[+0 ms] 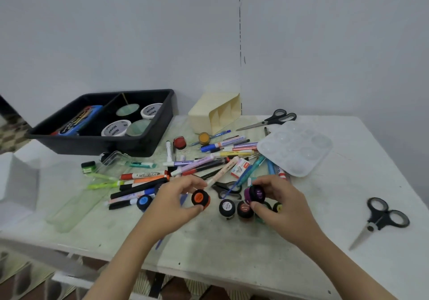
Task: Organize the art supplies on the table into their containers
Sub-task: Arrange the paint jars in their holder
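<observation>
Above the near part of the table, an orange paint pot is pinched between thumb and fingers of the left hand, and a purple paint pot is gripped likewise by the right hand. Other small pots stand between them. Pens and markers lie heaped beyond. A few tubs are stowed in the black tray; most sorting is judged outstanding.

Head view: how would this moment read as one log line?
left hand: holds orange paint pot | right hand: holds purple paint pot
</observation>
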`<state>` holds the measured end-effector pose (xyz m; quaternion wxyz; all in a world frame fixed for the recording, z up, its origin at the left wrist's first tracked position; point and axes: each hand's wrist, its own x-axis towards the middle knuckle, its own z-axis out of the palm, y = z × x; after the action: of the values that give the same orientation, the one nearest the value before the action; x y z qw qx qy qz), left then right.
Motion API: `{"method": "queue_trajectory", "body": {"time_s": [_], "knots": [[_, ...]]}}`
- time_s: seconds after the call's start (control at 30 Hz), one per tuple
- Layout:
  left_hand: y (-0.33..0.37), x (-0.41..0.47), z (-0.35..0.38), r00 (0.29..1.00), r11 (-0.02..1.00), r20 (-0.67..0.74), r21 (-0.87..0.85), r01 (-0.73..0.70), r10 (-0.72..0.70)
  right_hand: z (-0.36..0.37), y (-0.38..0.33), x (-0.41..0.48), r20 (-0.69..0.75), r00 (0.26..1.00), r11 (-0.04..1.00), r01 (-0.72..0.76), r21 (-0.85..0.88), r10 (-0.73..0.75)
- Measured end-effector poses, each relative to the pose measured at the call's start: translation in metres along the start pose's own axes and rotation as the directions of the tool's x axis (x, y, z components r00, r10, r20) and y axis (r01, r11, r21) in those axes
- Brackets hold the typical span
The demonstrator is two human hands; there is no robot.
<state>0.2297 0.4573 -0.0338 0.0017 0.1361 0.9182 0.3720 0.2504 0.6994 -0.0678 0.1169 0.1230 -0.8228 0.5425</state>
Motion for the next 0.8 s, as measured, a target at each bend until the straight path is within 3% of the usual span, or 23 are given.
{"method": "queue_trajectory", "body": {"time_s": [0.2,0.37,0.53,0.63,0.8], "knots": [[-0.015,-0.005,-0.005,0.996,0.988,0.093,0.155,-0.009,-0.006,0.038,-0.014,0.004,0.168,0.983,0.968,0.107,-0.226,-0.07],[-0.03,-0.007,-0.005,0.986,0.976,0.146,0.194,-0.102,0.074,0.06,-0.016,0.007,0.219,0.964,0.901,0.227,-0.369,-0.153],[-0.041,-0.004,-0.002,0.973,0.936,0.1,0.267,-0.228,0.209,0.073,-0.013,0.004,0.257,0.95,0.823,0.287,-0.491,-0.178],[-0.047,-0.003,0.005,0.972,0.935,0.06,0.264,-0.237,0.229,0.08,-0.007,0.002,0.24,0.956,0.789,0.278,-0.548,-0.17],[-0.054,-0.005,0.011,0.965,0.937,0.012,0.235,-0.258,0.262,0.083,-0.005,0.002,0.168,0.979,0.817,0.191,-0.545,-0.117]]}}
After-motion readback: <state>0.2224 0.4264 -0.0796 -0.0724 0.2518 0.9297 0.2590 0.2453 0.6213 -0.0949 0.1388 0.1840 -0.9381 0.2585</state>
